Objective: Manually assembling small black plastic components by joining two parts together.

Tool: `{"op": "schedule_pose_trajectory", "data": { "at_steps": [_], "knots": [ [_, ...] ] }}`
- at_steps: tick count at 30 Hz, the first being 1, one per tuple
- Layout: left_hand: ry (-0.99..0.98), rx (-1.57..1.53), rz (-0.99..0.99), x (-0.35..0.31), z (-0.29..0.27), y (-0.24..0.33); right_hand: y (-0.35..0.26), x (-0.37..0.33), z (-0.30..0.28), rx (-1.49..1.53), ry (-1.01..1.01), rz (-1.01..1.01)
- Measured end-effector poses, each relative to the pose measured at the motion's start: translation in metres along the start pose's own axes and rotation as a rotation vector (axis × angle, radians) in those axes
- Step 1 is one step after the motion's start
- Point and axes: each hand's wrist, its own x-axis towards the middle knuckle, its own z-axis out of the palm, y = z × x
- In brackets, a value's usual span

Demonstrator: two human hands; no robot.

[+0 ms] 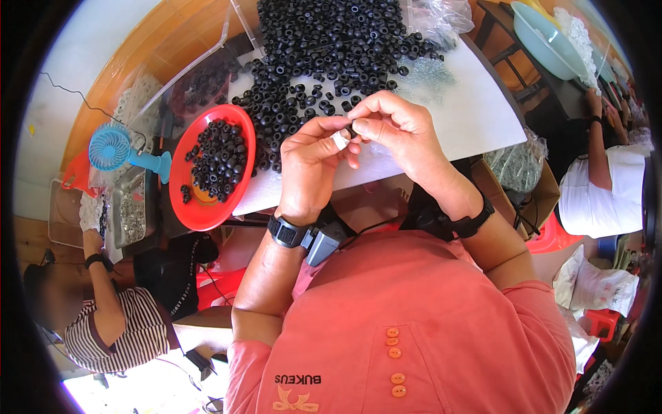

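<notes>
My left hand (308, 162) and my right hand (407, 141) meet fingertip to fingertip above the near edge of the white table (476, 103). A small black part (350, 130) is pinched between their thumbs and forefingers, mostly hidden by the fingers. White tape (340, 140) wraps the left thumb. Just beyond the hands spreads a big heap of small round black parts with holes (324, 48), with loose ones scattered toward me. A red plastic basin (181, 215) at the left holds more of the black parts. Tiny clear pieces (426, 76) lie right of the heap.
A blue fan (112, 146) stands beyond the basin at the left, near a metal tray (131, 207). One person in a striped shirt (114, 331) works at the left, another in white (600, 193) at the right. A cardboard box with a plastic bag (520, 165) sits right of the table.
</notes>
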Motion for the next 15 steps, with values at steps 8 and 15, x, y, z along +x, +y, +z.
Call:
{"op": "schedule_pose_trajectory", "data": {
  "at_steps": [8,15],
  "knots": [
    [0.007,0.121,0.019,-0.011,0.024,0.017,-0.021,-0.007,-0.002,-0.016,0.030,-0.058],
    [0.085,0.127,-0.067,-0.027,0.019,0.001,-0.013,-0.021,-0.002,0.032,-0.066,0.070]
  ]
}}
